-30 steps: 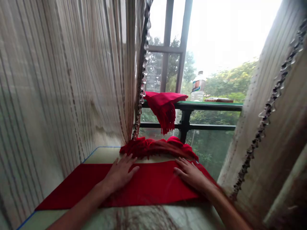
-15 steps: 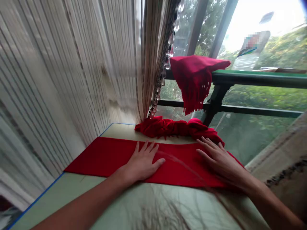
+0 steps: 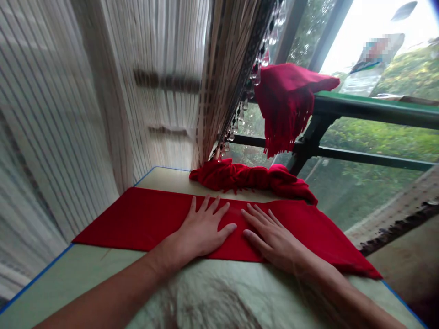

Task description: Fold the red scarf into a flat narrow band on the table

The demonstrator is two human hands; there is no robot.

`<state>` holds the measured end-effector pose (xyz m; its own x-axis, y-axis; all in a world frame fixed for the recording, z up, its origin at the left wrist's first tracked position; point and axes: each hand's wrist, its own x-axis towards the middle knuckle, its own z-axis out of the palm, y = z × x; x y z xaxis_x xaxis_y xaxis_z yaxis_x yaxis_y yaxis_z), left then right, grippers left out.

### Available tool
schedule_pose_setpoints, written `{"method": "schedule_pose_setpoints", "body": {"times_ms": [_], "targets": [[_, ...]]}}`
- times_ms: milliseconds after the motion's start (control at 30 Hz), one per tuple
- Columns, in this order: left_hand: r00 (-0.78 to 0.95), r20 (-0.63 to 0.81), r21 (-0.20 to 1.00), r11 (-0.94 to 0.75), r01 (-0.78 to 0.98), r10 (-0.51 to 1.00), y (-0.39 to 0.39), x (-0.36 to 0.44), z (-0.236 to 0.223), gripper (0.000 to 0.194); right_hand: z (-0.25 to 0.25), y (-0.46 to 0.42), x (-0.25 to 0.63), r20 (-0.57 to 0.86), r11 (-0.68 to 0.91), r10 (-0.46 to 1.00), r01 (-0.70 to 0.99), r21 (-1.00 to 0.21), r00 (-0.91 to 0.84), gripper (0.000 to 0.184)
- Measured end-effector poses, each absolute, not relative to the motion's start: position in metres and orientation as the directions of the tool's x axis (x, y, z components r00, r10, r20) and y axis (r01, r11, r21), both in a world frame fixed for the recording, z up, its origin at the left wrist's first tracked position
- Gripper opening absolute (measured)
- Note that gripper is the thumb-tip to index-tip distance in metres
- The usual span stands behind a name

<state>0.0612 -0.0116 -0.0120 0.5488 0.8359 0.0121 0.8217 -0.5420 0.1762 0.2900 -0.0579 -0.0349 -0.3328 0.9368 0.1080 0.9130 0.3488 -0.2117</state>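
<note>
A folded red cloth (image 3: 137,219), perhaps a scarf, is spread flat across the table (image 3: 85,269) in a long band. Pressed palm-down on its middle is my left hand (image 3: 204,228), fingers spread. My right hand (image 3: 269,233) rests on the cloth a little to the right, also flat with its fingers apart. The two thumbs point toward each other with a small gap between. Behind the band lies a bunched red scarf (image 3: 247,177) with some fringe showing.
Another red fringed scarf (image 3: 284,91) hangs over the green window rail (image 3: 370,109). Striped curtains (image 3: 164,55) with a beaded edge fall along the left and back. A pale curtain with dark trim (image 3: 398,228) is at the right. A plastic bag (image 3: 370,68) stands on the sill.
My right hand has slid left along the cloth, closer to my left hand, uncovering the cloth's right end. My left hand stays in about the same place. The view has shifted slightly.
</note>
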Motion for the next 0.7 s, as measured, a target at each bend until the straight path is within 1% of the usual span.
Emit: {"method": "schedule_pose_setpoints", "body": {"times_ms": [133, 200, 400, 500, 633, 700], "targets": [[0.566, 0.113, 0.140, -0.577, 0.804, 0.816, -0.0166, 0.0647, -0.0117, 0.069, -0.0377, -0.0577, 0.2941, 0.117, 0.340, 0.940, 0.919, -0.201, -0.322, 0.072], [0.599, 0.126, 0.148, -0.612, 0.777, 0.791, -0.0183, 0.0674, -0.0110, 0.068, -0.0372, -0.0579, 0.2930, 0.116, 0.333, 0.942, 0.922, -0.195, -0.316, 0.071], [0.653, 0.046, 0.169, -0.650, 0.741, 0.756, -0.0177, 0.0701, -0.0129, 0.071, -0.0365, -0.0582, 0.2922, 0.094, 0.339, 0.940, 0.921, -0.192, -0.327, 0.068], [0.652, 0.035, 0.173, -0.647, 0.743, 0.758, -0.0171, 0.0696, -0.0132, 0.070, -0.0361, -0.0591, 0.2919, 0.136, 0.349, 0.935, 0.918, -0.188, -0.327, 0.065], [0.656, 0.024, 0.187, -0.648, 0.738, 0.754, -0.0182, 0.0689, -0.0109, 0.071, -0.0336, -0.0605, 0.2881, 0.237, 0.350, 0.923, 0.916, -0.195, -0.303, 0.063], [0.656, 0.019, 0.193, -0.646, 0.738, 0.755, -0.0191, 0.0684, -0.0098, 0.072, -0.0336, -0.0603, 0.2861, 0.248, 0.350, 0.922, 0.914, -0.205, -0.297, 0.062]]}}
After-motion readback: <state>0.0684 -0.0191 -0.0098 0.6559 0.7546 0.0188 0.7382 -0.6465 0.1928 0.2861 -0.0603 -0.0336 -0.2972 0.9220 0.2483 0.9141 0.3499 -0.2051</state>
